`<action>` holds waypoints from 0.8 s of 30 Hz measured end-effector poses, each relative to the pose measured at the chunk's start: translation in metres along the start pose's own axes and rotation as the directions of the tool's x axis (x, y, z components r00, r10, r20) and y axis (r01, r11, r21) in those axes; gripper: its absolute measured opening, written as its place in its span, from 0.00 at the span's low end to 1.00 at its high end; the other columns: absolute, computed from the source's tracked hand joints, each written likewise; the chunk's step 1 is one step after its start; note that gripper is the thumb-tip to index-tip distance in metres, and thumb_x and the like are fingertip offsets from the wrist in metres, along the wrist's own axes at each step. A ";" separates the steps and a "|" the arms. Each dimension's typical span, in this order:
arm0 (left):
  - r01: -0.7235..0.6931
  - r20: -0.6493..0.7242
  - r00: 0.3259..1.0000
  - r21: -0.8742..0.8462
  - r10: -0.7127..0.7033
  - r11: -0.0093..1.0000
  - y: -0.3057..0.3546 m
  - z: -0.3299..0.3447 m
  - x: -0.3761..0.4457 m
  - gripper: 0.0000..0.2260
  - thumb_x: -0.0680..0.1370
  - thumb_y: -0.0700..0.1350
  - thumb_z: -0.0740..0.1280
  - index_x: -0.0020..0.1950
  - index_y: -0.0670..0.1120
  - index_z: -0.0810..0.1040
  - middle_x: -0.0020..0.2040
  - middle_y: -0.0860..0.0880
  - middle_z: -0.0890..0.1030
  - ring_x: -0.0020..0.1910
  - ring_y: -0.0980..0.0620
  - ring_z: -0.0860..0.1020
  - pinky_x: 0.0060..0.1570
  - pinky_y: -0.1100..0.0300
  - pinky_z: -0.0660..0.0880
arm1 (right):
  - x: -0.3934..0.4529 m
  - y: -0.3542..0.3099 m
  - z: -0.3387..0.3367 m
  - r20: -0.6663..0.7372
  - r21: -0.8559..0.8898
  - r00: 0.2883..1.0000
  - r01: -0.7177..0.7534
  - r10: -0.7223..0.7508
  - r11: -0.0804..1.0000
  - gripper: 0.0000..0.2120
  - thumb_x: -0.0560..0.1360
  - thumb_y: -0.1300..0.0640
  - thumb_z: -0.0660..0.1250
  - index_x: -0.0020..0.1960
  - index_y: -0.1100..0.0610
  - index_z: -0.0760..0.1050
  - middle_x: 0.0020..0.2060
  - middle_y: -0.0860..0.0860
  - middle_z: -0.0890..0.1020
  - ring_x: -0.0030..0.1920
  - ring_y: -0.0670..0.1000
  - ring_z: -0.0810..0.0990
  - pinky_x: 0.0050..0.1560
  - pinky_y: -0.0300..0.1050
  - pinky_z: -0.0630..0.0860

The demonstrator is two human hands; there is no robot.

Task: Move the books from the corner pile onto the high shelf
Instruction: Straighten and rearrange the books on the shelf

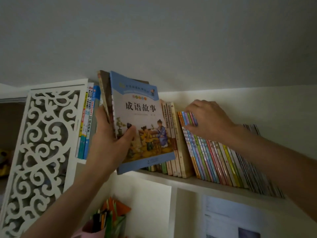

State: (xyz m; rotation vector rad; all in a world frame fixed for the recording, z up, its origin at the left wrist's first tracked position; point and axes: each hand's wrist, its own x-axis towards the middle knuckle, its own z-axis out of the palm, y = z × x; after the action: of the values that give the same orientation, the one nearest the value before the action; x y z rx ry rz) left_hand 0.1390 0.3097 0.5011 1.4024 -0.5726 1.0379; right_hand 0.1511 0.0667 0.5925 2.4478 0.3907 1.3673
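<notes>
**Books held at the high shelf while a gap is made**

Head view. A small stack of books is gripped by the left hand, the thumb laid across the illustrated blue-bordered front cover and the fingers curled behind the spines. At least two or three volumes are held together, upright and slightly tilted, just in front of the high shelf and apparently not yet resting on it. The stack is judged to be held there so that it can be slid into the gap between the tall blue-spined books at the left end and the tan-spined books beside them.

The right hand is placed on the tops of the row of thin colourful books, fingers bent over their upper edges; these volumes lean to the left, and the hand is probably there to press them aside or steady them while room is made.

The exact number of books in the stack cannot be counted, as the rear ones are covered by the front one. The right fingertips are hidden behind the book tops, so whether a volume is pinched or only pressed cannot be told. The corner pile is not in view. A white fretwork panel closes the shelf's left side, and a pen holder below is cut off by the frame edge.
</notes>
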 end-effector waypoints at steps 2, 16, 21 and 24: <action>0.045 0.039 0.998 -0.033 -0.044 0.998 0.001 0.008 -0.006 0.22 0.76 0.40 0.69 0.63 0.54 0.63 0.58 0.58 0.77 0.53 0.56 0.80 0.48 0.48 0.81 | 0.024 0.008 0.006 0.091 -0.027 0.995 0.040 -0.037 0.999 0.28 0.69 0.40 0.69 0.64 0.52 0.71 0.57 0.50 0.78 0.56 0.52 0.76 0.62 0.52 0.69; 0.066 0.116 0.990 0.106 -0.078 0.992 -0.004 0.054 -0.038 0.21 0.77 0.44 0.68 0.63 0.57 0.61 0.56 0.58 0.78 0.50 0.59 0.81 0.45 0.57 0.82 | 0.063 0.044 0.018 0.367 0.156 0.916 0.110 -0.161 0.982 0.24 0.68 0.38 0.69 0.59 0.46 0.71 0.52 0.47 0.71 0.54 0.50 0.74 0.55 0.52 0.75; -0.088 0.102 0.993 0.345 0.056 0.934 0.007 0.059 -0.036 0.20 0.77 0.44 0.67 0.63 0.54 0.59 0.52 0.57 0.75 0.42 0.62 0.77 0.37 0.67 0.79 | 0.058 0.045 0.016 0.410 0.280 0.900 0.030 -0.148 0.960 0.19 0.73 0.37 0.63 0.56 0.49 0.69 0.47 0.51 0.78 0.45 0.49 0.78 0.44 0.45 0.76; -0.096 0.104 0.993 0.398 0.059 0.912 0.013 0.066 -0.029 0.21 0.78 0.44 0.66 0.64 0.53 0.58 0.53 0.57 0.73 0.42 0.61 0.75 0.31 0.72 0.74 | 0.058 0.045 0.017 0.352 0.262 0.927 0.033 -0.127 0.964 0.23 0.72 0.31 0.61 0.53 0.49 0.69 0.44 0.51 0.78 0.43 0.50 0.78 0.45 0.47 0.78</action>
State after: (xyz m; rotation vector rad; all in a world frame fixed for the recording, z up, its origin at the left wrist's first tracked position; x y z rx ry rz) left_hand 0.1300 0.2375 0.4923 1.8085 -0.4988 1.2081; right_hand 0.1986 0.0454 0.6464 2.7827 0.5945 0.8392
